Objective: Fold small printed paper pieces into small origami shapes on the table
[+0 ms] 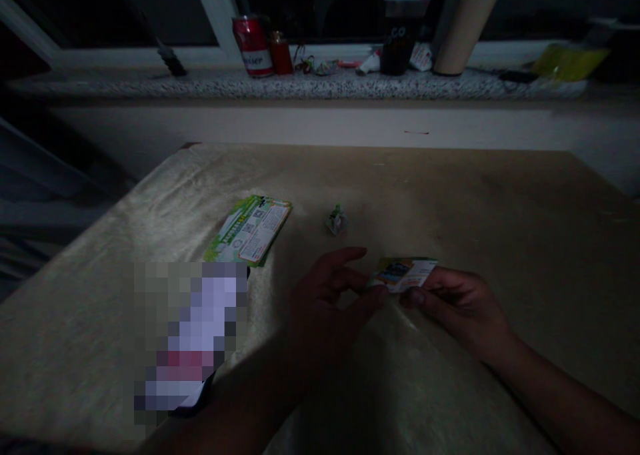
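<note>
A small printed card [406, 273], folded, with orange and green print, is held just above the table [450, 195]. My right hand [460, 308] pinches its right end with thumb and fingers. My left hand [333, 295] pinches its left edge, index finger stretched forward. A tiny folded paper piece [337, 220] lies on the table beyond my hands. A green and white leaflet [249, 230] lies flat to the left of them.
A pixelated bright screen [190, 338] lies at the near left of the table. On the stone windowsill [150, 85] behind stand a red can [253, 45], a small red bottle [281, 53], a dark tumbler [400, 31], a cardboard tube [463, 25] and small clutter. The room is dim.
</note>
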`<state>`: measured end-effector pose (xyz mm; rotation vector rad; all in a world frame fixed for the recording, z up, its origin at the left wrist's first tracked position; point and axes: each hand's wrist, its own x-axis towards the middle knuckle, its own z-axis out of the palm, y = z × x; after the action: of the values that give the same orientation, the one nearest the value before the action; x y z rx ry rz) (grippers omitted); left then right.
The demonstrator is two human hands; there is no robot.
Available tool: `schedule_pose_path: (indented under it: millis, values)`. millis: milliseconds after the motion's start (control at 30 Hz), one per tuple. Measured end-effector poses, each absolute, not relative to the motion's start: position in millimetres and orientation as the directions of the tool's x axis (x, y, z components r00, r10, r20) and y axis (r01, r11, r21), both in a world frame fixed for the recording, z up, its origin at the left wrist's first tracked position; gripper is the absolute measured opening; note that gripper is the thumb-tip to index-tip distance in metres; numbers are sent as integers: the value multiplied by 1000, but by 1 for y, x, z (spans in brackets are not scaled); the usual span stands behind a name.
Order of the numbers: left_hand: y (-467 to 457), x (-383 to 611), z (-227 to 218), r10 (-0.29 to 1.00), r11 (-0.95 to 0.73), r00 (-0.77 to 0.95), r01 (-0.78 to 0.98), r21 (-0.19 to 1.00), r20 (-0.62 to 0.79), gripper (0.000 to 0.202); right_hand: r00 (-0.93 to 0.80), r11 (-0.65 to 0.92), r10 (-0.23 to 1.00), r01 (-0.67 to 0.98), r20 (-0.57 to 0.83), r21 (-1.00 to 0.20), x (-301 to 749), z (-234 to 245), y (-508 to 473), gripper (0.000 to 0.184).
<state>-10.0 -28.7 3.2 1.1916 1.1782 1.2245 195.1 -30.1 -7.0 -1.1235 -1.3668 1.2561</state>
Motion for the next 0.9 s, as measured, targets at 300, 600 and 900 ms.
schedule_pose_path:
  millis: [300, 600, 900]
  values:
    - [-23, -13, -9, 960, -279, 92, 189, 941, 266, 61, -133, 250, 967, 340, 217, -906, 198, -2, -35, 23]
    - [-22, -23, -1, 615, -768, 387, 490, 412, 687, 18, -307, 516, 854, 389, 420, -763, 198, -5, -32, 13]
    - [-19, -26, -1, 549, -824, 450, 433, 365, 705, 15, -387, 351, 892, 274, 231, -896, 206, -5, -29, 18]
